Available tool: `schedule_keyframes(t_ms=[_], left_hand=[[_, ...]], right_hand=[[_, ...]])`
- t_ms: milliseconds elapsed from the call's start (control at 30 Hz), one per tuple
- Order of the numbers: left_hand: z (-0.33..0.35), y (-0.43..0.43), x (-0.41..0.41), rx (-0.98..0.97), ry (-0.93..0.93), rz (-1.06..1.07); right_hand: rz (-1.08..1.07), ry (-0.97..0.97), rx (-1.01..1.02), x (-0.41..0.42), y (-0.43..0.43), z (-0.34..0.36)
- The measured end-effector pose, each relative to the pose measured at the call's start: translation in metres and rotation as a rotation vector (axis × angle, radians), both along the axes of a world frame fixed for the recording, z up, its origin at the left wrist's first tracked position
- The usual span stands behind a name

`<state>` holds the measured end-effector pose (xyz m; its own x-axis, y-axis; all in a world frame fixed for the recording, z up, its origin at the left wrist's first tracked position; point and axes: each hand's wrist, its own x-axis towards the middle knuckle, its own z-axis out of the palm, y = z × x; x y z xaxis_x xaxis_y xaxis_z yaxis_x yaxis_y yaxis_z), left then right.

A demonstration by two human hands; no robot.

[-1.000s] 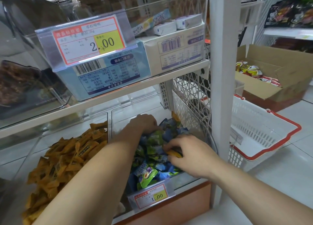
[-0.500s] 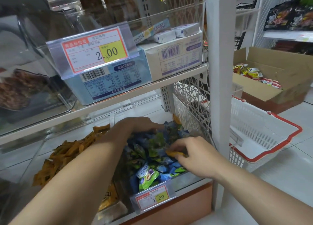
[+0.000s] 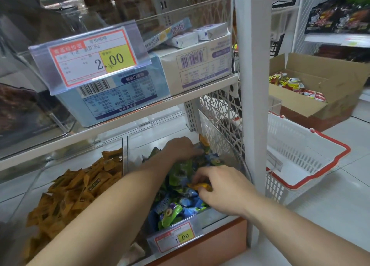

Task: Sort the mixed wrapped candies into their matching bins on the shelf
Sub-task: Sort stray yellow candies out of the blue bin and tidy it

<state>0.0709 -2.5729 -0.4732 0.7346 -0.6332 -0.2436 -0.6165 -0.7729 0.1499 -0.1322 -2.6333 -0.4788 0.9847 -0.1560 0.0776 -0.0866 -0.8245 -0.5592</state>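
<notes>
Orange candy [image 3: 200,186], long axis crosswise, lies atop the heap in the mixed bin [image 3: 140,143], pinched by the nearer right hand [image 3: 222,189]; the left hand [image 3: 180,147] digs farther back, its hold unseen; the orange-candy bin [image 3: 60,159] stands just left.

A red-rimmed white shopping basket [image 3: 296,145] and open cardboard box [image 3: 330,75] sit on pale floor tiles [image 3: 330,205] beside a white shelf post [image 3: 252,85].

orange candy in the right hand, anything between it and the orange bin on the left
Yes. The left forearm lies across the mixed bin between the orange candy, pinched by the right hand, and the orange bin. The clear divider wall between the two bins also stands there. Lifting over both should probably clear them.
</notes>
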Motion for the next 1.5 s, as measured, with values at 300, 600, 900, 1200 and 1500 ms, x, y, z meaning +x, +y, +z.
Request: schedule_keyframes(t_ms=[300,600,900,1200,1500], left_hand=[[-0.008,0.0,-0.008,0.06,0.173,-0.141],[0.016,0.019,-0.004,-0.144,0.194,-0.047],[0.038,0.052,-0.002,-0.362,0.203,0.01],[0.051,0.069,-0.012,-0.246,0.23,-0.171],[0.048,0.056,-0.029,-0.019,0.251,-0.122]], right_hand=[[0.0,-0.01,0.002,-0.004,-0.002,0.001],[0.007,-0.007,-0.026,-0.006,-0.004,0.003],[0.01,-0.005,-0.033,-0.007,-0.004,0.006],[-0.029,-0.005,0.024,-0.005,-0.005,0.006],[-0.034,0.005,0.035,-0.004,-0.004,0.006]])
